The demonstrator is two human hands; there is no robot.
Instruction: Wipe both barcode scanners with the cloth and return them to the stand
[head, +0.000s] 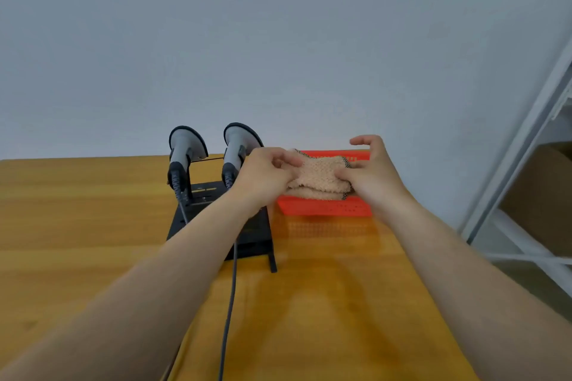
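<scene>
Two grey barcode scanners, the left scanner (184, 148) and the right scanner (237, 145), stand upright side by side in a black stand (198, 213) on the wooden table. Just to their right, a folded beige fluffy cloth (318, 176) lies on a red perforated basket (328, 206). My left hand (266, 178) pinches the cloth's left edge. On the other side, my right hand (371, 173) grips the cloth's right edge with thumb and lower fingers, while its index finger is raised.
A grey cable (230, 297) runs from the stand toward me over the wooden table (77, 226). A white metal shelf rack (526, 164) with a cardboard box (544, 195) stands at the right. A plain wall is behind the table.
</scene>
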